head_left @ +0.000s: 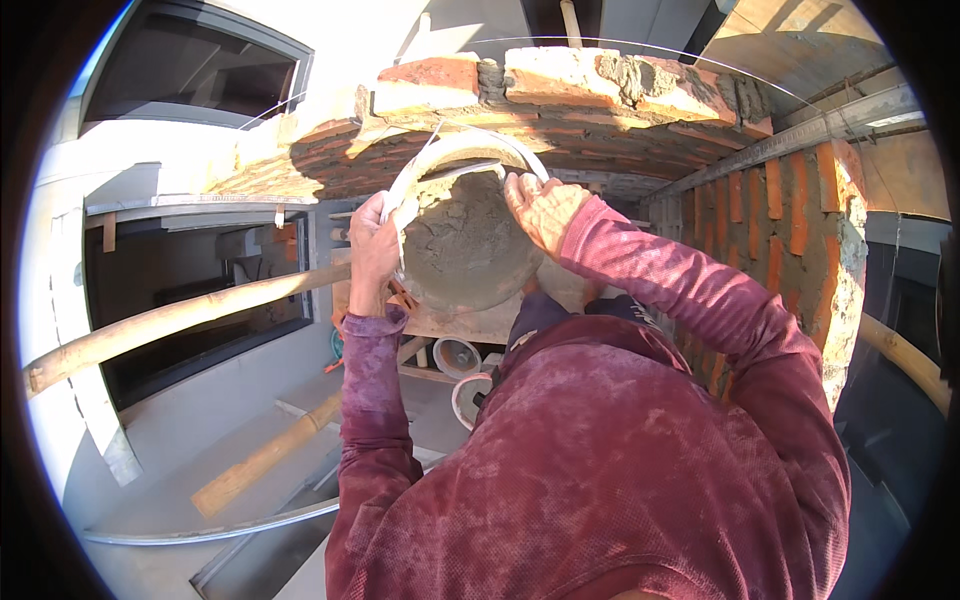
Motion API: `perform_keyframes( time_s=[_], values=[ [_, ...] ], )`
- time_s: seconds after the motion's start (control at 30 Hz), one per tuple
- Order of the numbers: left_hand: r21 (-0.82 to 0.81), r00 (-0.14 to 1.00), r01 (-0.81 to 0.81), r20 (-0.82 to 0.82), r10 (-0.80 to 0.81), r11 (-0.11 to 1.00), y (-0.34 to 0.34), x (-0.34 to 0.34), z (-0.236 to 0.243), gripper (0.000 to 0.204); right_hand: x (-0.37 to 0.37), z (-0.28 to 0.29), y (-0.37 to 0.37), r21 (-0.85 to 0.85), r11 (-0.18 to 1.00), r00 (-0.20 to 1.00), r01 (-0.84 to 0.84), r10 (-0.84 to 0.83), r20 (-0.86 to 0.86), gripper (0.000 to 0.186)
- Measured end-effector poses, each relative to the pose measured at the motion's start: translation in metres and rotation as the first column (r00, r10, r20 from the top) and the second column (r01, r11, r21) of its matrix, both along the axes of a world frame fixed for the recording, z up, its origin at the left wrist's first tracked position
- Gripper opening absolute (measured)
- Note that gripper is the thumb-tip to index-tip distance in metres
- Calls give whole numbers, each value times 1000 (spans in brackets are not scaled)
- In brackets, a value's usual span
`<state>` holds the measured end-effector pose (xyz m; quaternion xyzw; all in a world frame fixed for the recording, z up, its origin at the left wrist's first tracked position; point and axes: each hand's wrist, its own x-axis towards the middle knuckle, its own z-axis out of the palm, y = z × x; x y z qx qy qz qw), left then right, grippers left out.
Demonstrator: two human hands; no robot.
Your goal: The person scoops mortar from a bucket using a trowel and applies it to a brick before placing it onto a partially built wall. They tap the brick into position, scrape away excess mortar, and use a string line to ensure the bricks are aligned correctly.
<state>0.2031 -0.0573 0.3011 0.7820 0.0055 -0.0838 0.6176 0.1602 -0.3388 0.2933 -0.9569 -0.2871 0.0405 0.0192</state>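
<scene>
A pale, round-rimmed bucket (455, 150) is in front of me, close to the brick wall, and looks tilted. My left hand (372, 245) is closed on the left side of its rim. On the right side, my right hand (545, 212) is closed on the rim, fingers bent over the edge. Wet grey mortar (468, 245) fills the round area between my hands and below the rim. Where the bucket ends and any tub under it begins is hard to make out.
A brick wall (435, 85) with rough mortar on top curves across the front; another brick wall (775, 220) stands at right. A bamboo pole (180, 325) crosses the left side. Two buckets (457, 355) sit lower down, near a wooden plank (265, 455). A thin string spans above the front wall.
</scene>
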Motion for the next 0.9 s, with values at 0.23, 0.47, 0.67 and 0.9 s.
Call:
perform_keyframes(
  time_s=[0.23, 0.47, 0.67, 0.9],
  values=[
    [62, 973, 103, 200, -113, 993, -31, 11, 20, 13, -37, 21, -36, 44, 988, 982, -149, 153, -114, 42],
    [-158, 946, 274, 221, -236, 949, -74, -17, 64, 28, -7, 54, -61, -77, 995, 822, 67, -98, -560, 26],
    [-19, 866, 437, 280, -415, 899, -72, -13, 58, 18, -39, -4, -74, 348, 881, 681, 320, 41, -731, 34],
    [-183, 972, 207, 148, -181, 961, -59, -20, 62, 13, -76, 23, -42, 393, 702, 464, 594, 100, -880, 51]
  ],
)
